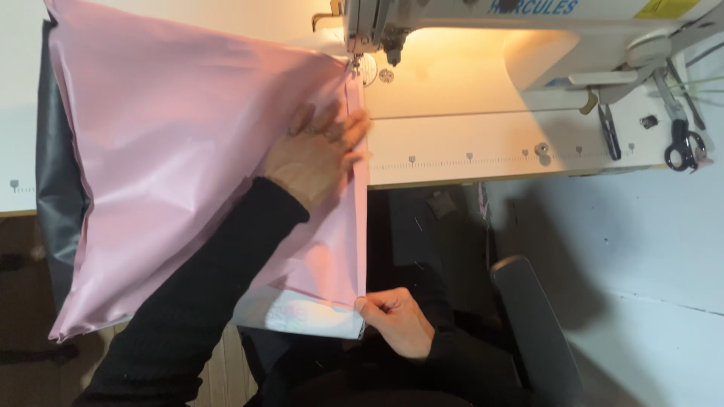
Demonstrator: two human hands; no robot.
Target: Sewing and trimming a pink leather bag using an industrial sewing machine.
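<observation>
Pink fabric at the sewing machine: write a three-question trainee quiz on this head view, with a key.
1. True or false: the left hand lies flat on the pink fabric near the needle.
2. Which hand pinches the fabric's lower edge? A) the left hand B) the right hand C) neither
3. Fill in: the black-handled scissors lie to the ______ of the sewing machine, on the white table.

Key: 1 true; 2 B; 3 right.
</observation>
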